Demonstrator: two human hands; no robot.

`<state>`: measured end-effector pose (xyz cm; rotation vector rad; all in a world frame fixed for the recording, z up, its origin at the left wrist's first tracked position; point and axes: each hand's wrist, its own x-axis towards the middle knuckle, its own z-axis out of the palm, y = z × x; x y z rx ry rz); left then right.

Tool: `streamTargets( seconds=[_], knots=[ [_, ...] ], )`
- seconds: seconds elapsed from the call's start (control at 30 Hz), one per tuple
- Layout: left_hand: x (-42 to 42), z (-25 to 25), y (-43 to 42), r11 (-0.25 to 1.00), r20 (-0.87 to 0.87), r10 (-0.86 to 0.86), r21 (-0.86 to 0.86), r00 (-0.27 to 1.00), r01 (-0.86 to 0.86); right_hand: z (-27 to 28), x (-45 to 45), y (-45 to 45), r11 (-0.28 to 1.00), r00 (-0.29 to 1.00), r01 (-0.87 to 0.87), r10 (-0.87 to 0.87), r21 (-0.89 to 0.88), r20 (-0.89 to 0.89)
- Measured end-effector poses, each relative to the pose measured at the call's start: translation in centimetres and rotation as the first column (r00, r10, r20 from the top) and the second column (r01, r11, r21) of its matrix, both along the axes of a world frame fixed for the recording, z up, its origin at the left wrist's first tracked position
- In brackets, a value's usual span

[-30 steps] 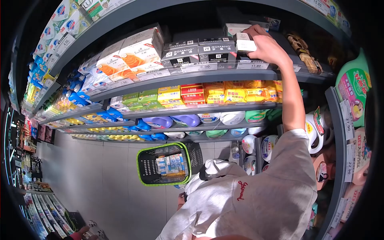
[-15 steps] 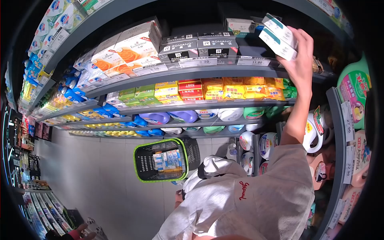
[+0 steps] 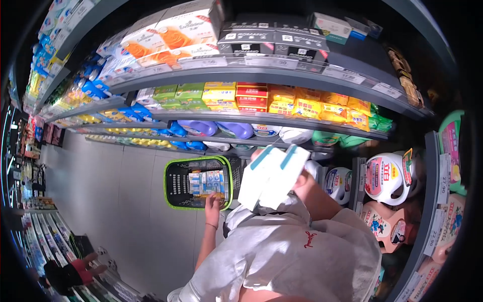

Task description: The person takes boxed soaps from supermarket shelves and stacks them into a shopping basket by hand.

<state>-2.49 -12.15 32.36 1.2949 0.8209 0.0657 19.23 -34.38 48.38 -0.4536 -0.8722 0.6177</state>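
Observation:
My right hand point(image 3: 302, 180) grips two white boxes with teal bands point(image 3: 274, 176), held side by side in front of my chest and blurred by motion. Part of that hand is hidden behind them. Left of the boxes, a black shopping basket with a green rim point(image 3: 167, 187) stands on the floor. Inside it lie several small blue-and-white boxes point(image 3: 207, 182). My left hand point(image 3: 213, 203) is at the basket's near side, fingers apart and apparently holding nothing. Whether it touches the rim I cannot tell.
Above, a shelf carries orange-and-white boxes point(image 3: 188, 30), black Romano boxes point(image 3: 302, 45) and a white-and-green box point(image 3: 332, 27). Yellow packs point(image 3: 307, 108) fill the shelf below. Detergent jugs point(image 3: 385, 176) stand at right. Another person's hand point(image 3: 91, 261) shows at lower left.
My right hand has come down from the top shelf with the two boxes, to in front of my chest. My left hand has moved forward to the basket. The view has shifted.

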Motion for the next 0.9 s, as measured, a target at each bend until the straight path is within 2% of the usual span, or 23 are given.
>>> streamTargets(
  seconds=[0.03, 0.07, 0.13, 0.17, 0.2, 0.27, 0.33, 0.4, 0.47, 0.53, 0.57, 0.63, 0.67, 0.7, 0.73, 0.8, 0.83, 0.87, 0.9],
  knots=[
    [1.0, 2.8, -0.5, 1.000, 0.050, 0.002, -0.029, 0.999, -0.001, -1.9, -1.6, 0.9, 0.972, 0.933, -0.214, 0.173, -0.101, -0.315],
    [1.7, 4.7, -0.8, 0.998, 0.103, 0.003, -0.057, 0.995, 0.003, -3.4, -3.2, 1.6, 0.889, 0.748, -0.437, 0.274, -0.138, -0.605],
    [2.1, 5.7, -0.8, 0.962, 0.234, 0.120, -0.269, 0.965, -0.054, -4.9, -4.8, 4.6, 0.784, 0.597, -0.596, 0.287, -0.174, -0.749],
    [1.7, 5.2, -0.4, 0.921, 0.216, 0.138, -0.388, 0.967, -0.045, -6.3, -5.2, 5.7, 0.746, 0.595, -0.637, 0.315, -0.195, -0.739],
    [1.4, 5.8, -0.4, 0.917, 0.212, 0.164, -0.393, 0.963, -0.070, -7.0, -5.6, 6.6, 0.689, 0.606, -0.673, 0.308, -0.267, -0.734],
    [0.8, 8.4, -1.0, 0.841, 0.210, 0.232, -0.533, 0.950, -0.088, -7.9, -6.5, 7.8, 0.581, 0.644, -0.702, 0.274, -0.411, -0.714],
    [-0.5, 8.7, -1.2, 0.838, 0.157, 0.284, -0.520, 0.946, -0.166, -7.0, -7.2, 9.1, 0.491, 0.610, -0.756, 0.286, -0.434, -0.739],
    [-2.6, 6.6, -1.1, 0.804, 0.159, 0.338, -0.562, 0.928, -0.196, -6.2, -7.8, 10.5, 0.423, 0.645, -0.758, 0.365, -0.497, -0.672],
    [-4.8, 5.8, -1.2, 0.765, 0.135, 0.365, -0.607, 0.921, -0.215, -8.4, -8.8, 12.3, 0.245, 0.681, -0.721, 0.422, -0.648, -0.598],
    [-6.4, 5.3, -1.3, 0.728, -0.008, 0.468, -0.563, 0.883, -0.391, -7.9, -9.7, 14.1, 0.208, 0.692, -0.695, 0.454, -0.689, -0.561],
    [-7.0, 5.1, -1.1, 0.700, -0.004, 0.514, -0.575, 0.858, -0.423, -7.7, -10.0, 14.9, 0.140, 0.712, -0.655, 0.444, -0.742, -0.544],
    [-8.6, 3.5, -0.2, 0.673, 0.063, 0.527, -0.639, 0.847, -0.371, -8.7, -10.5, 16.5, 0.124, 0.715, -0.597, 0.529, -0.793, -0.456],
    [-9.4, 3.1, 0.5, 0.718, 0.045, 0.493, -0.585, 0.869, -0.377, -8.6, -10.6, 17.5, 0.063, 0.718, -0.581, 0.509, -0.811, -0.475],
    [-9.2, 3.7, 0.8, 0.690, 0.057, 0.523, -0.614, 0.850, -0.384, -9.1, -11.2, 18.6, 0.069, 0.694, -0.627, 0.502, -0.776, -0.516],
    [-9.3, 4.1, 1.8, 0.663, 0.061, 0.569, -0.624, 0.820, -0.414, -10.1, -11.8, 19.6, 0.116, 0.695, -0.621, 0.538, -0.775, -0.477],
    [-10.6, 1.6, 2.9, 0.579, -0.062, 0.643, -0.614, 0.764, -0.537, -11.9, -12.6, 21.8, -0.041, 0.716, -0.426, 0.595, -0.904, -0.365],
    [-11.0, 1.6, 3.9, 0.580, -0.040, 0.628, -0.642, 0.777, -0.502, -13.1, -13.1, 22.7, -0.010, 0.733, -0.425, 0.583, -0.905, -0.350],
    [-11.3, 0.8, 4.9, 0.572, -0.117, 0.618, -0.611, 0.777, -0.547, -14.5, -13.5, 23.5, 0.021, 0.751, -0.422, 0.569, -0.907, -0.336],
    [-11.6, -0.6, 5.6, 0.554, -0.068, 0.656, -0.632, 0.751, -0.542, -15.7, -13.7, 24.4, -0.011, 0.738, -0.450, 0.559, -0.893, -0.378]
  ],
)
